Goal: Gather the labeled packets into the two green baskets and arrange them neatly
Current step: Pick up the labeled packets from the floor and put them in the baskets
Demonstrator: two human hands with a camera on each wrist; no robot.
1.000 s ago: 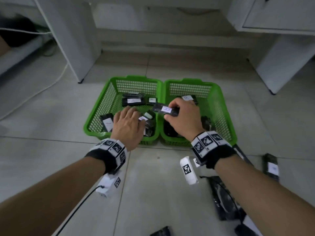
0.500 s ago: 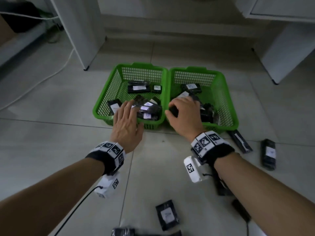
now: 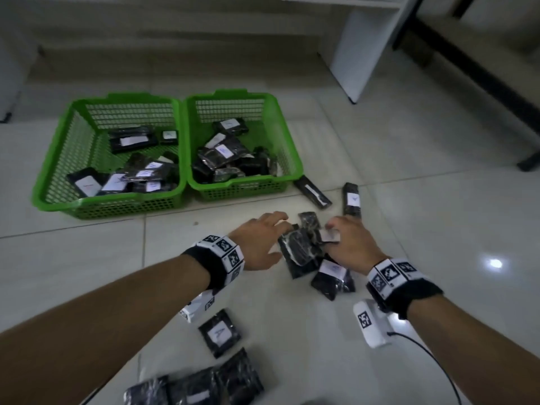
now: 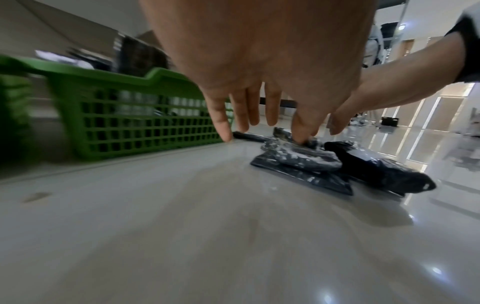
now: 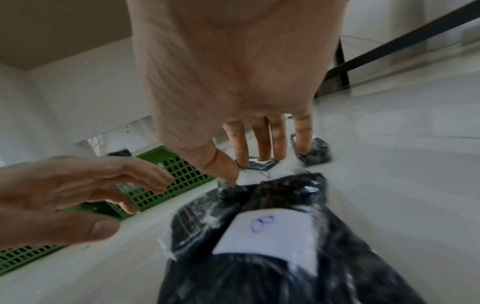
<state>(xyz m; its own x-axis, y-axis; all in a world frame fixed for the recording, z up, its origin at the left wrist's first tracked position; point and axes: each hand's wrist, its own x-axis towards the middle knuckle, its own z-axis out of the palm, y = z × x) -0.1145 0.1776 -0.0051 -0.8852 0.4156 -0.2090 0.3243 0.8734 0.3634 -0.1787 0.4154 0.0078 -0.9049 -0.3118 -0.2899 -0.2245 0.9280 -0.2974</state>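
Head view: my left hand and right hand are down on a small heap of black packets on the floor tiles, in front of the two green baskets, both part-filled. More packets lie loose around my arms.

Left wrist: fingers straight and spread, one tip pressing the heap, gripping nothing.

Right wrist: fingers extended, tips on a packet; thumb touches it too. A labeled packet lies closest.

Bare forearms, black wristbands with checkered marker tiles — a white tagged camera block, apparently cabled, beneath each.
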